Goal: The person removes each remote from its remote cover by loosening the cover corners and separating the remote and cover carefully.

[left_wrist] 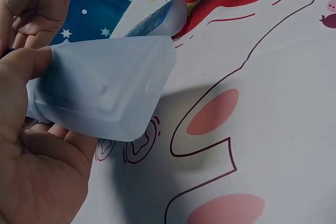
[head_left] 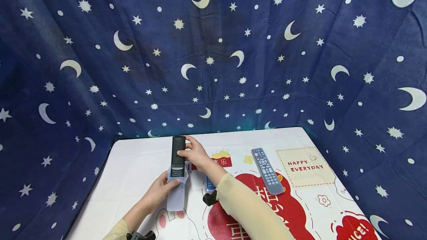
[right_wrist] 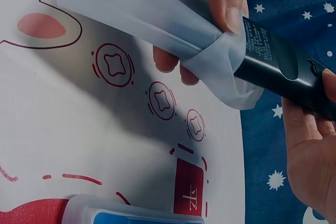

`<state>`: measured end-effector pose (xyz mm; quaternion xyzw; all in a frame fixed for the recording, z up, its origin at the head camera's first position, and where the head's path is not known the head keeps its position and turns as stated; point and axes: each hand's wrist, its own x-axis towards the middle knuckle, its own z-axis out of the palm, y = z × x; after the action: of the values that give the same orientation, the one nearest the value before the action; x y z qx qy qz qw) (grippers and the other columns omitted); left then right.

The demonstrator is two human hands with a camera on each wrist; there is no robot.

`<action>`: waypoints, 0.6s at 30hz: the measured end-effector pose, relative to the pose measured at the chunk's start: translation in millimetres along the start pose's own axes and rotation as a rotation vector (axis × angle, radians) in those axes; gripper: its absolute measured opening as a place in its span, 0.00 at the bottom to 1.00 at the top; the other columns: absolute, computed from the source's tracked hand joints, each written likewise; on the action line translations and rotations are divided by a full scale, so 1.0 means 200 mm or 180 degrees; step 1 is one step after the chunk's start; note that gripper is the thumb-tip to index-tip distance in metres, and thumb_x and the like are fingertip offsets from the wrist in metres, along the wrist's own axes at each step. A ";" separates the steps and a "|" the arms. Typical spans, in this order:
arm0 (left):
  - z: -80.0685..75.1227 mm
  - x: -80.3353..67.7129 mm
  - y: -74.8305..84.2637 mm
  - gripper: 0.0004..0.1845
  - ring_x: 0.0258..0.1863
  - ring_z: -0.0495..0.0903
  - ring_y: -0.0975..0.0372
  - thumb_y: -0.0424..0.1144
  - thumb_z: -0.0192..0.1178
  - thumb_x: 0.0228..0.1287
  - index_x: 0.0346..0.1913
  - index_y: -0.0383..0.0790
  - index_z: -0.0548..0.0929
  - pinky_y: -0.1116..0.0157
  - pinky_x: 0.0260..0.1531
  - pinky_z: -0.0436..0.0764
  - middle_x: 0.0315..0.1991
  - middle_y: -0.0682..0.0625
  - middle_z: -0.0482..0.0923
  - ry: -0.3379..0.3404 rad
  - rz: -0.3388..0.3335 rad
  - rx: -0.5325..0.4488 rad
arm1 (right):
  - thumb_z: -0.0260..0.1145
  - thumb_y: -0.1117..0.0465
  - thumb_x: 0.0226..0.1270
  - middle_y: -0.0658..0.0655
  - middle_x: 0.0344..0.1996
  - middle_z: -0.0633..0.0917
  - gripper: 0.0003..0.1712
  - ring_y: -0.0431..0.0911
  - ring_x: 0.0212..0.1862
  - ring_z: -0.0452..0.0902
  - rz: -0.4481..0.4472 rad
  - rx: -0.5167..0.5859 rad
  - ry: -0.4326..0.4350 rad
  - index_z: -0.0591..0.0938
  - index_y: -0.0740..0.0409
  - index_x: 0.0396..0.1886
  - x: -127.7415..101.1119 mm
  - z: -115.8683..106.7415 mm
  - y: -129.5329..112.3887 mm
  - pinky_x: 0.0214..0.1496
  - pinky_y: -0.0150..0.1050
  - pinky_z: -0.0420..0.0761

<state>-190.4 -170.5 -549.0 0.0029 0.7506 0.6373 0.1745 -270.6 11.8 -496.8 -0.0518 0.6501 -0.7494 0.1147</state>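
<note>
A black remote control [head_left: 178, 149] stands partly inside a translucent silicone sleeve [head_left: 176, 197], its back with the battery cover facing me. My right hand [head_left: 197, 155] grips the remote's bare upper end. Lower down, my left hand [head_left: 161, 190] pinches the sleeve around the remote's other end. In the right wrist view the sleeve's mouth [right_wrist: 236, 72] is folded back around the black body [right_wrist: 278, 66]. The left wrist view shows the sleeve's closed end [left_wrist: 110, 87] hanging flat past my fingers, above the table.
A second remote in a clear cover [head_left: 267, 171] lies on the right of the printed tablecloth [head_left: 133, 162]. Another blue-faced covered remote [head_left: 210, 184] lies partly hidden under my right forearm. A dark blue curtain [head_left: 213, 66] with moons and stars surrounds the table's back and sides.
</note>
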 end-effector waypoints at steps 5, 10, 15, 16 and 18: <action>0.00 0.00 0.00 0.34 0.43 0.80 0.57 0.44 0.64 0.73 0.72 0.30 0.64 0.63 0.36 0.82 0.48 0.41 0.80 -0.0116 0.0114 0.0022 | 0.70 0.71 0.65 0.61 0.51 0.84 0.42 0.51 0.46 0.86 0.0028 -0.0079 -0.0005 0.66 0.56 0.77 0.00 -0.02 0.01 0.51 0.47 0.86; -0.01 0.00 0.00 0.37 0.45 0.80 0.57 0.43 0.66 0.71 0.74 0.33 0.62 0.62 0.39 0.83 0.51 0.41 0.79 -0.0160 0.0128 -0.0019 | 0.72 0.71 0.62 0.61 0.49 0.84 0.41 0.51 0.45 0.86 0.0027 -0.0059 -0.0084 0.69 0.55 0.75 0.00 -0.04 0.00 0.52 0.48 0.85; -0.02 0.00 0.01 0.39 0.50 0.79 0.55 0.40 0.66 0.70 0.77 0.36 0.58 0.59 0.44 0.83 0.60 0.37 0.74 -0.0289 0.0182 -0.0073 | 0.72 0.73 0.60 0.59 0.46 0.85 0.40 0.50 0.43 0.86 -0.0021 -0.0072 -0.0097 0.71 0.55 0.72 0.00 -0.04 -0.01 0.49 0.48 0.86; -0.02 0.00 0.01 0.40 0.51 0.79 0.54 0.40 0.67 0.70 0.78 0.37 0.57 0.58 0.45 0.83 0.61 0.36 0.73 -0.0331 0.0199 -0.0071 | 0.72 0.74 0.60 0.59 0.45 0.85 0.39 0.50 0.42 0.86 -0.0030 -0.0075 -0.0077 0.71 0.55 0.72 0.00 -0.04 -0.01 0.49 0.48 0.87; -0.03 -0.01 0.02 0.42 0.52 0.78 0.54 0.39 0.67 0.70 0.79 0.37 0.55 0.57 0.46 0.83 0.63 0.35 0.71 -0.0420 0.0216 -0.0059 | 0.71 0.74 0.60 0.59 0.45 0.85 0.40 0.50 0.42 0.86 -0.0014 -0.0071 -0.0041 0.71 0.55 0.72 0.00 -0.05 0.00 0.48 0.48 0.87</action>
<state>-191.4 -175.2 -545.1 0.0688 0.7310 0.6482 0.2019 -272.6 20.9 -497.9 -0.0593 0.6575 -0.7420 0.1167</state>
